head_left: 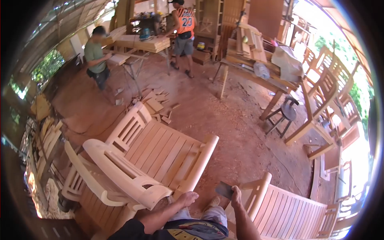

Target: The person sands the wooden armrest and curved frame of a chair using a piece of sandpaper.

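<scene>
Between two slatted wooden chairs, my right hand [237,197] grips a dark grey, flat rectangular piece [225,189], which looks like sandpaper or a scraper. It is held just left of the rounded front end of the right slatted wooden chair [288,208]. My left hand [188,199] is closed with its fingers curled, and nothing shows in it. That hand is close to the lower end of the large slatted wooden chair [164,148] on the left; whether they touch I cannot tell. Pale, bare wood makes up both chairs.
Another wooden chair [94,206] stands at lower left. Wood offcuts [154,104] lie on the dirt floor. Two people work around a plank-loaded table [140,43] at the back. A loaded workbench [256,76], a dark stool [286,112] and stacked chair frames [328,88] stand on the right.
</scene>
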A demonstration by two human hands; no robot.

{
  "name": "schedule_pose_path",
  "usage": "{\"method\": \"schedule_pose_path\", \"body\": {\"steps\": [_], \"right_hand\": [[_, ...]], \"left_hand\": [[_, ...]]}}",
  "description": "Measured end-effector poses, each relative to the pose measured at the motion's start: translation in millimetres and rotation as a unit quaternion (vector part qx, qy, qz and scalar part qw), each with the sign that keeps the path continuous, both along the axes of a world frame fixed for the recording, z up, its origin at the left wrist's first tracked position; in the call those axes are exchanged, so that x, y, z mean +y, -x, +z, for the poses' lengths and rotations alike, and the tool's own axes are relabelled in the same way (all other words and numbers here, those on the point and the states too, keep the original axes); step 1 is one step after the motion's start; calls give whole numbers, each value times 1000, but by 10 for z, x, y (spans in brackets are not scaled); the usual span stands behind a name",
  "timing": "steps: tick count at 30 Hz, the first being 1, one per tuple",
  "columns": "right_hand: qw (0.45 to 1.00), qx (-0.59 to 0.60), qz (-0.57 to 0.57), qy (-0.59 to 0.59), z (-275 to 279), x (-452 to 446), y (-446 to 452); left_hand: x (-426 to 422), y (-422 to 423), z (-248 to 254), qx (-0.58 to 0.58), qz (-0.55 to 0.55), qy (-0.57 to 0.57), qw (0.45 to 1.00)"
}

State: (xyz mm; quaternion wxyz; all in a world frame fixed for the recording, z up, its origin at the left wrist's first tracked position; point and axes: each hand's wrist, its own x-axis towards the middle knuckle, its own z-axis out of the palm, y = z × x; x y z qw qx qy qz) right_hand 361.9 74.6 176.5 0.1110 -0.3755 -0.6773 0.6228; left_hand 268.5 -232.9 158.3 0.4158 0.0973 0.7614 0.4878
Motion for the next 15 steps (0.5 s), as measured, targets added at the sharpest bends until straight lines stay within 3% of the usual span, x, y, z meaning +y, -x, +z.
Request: {"method": "schedule_pose_path", "body": {"steps": [2,3,4,5,6,9,11,12,15], "right_hand": [[995,7,103,-6,-138,168,291],[956,20,208,-205,-327,312,479],[870,28,305,-387,-490,429,624],[851,3,346,-396,-456,490,772],[958,-128,230,-114,367,249,1032],[935,-145,295,-134,353,443,1541],[916,-170,342,-121,446,514,2062],[914,-170,360,-81,421,502,2335],[899,-133,416,8,462,440,3064]], "left_hand": [[-144,49,-285,0,26,-17,1000],[-233,6,-402,6,54,-31,998],[-324,-131,-507,5,78,-42,996],[-378,-246,-571,-22,122,-28,992],[-408,-296,-602,-45,164,-12,985],[-334,-236,8,-78,208,37,974],[-439,-357,-605,-30,159,93,982],[-310,-241,-155,-64,134,162,976],[-347,-471,-541,-68,189,170,965]]}}
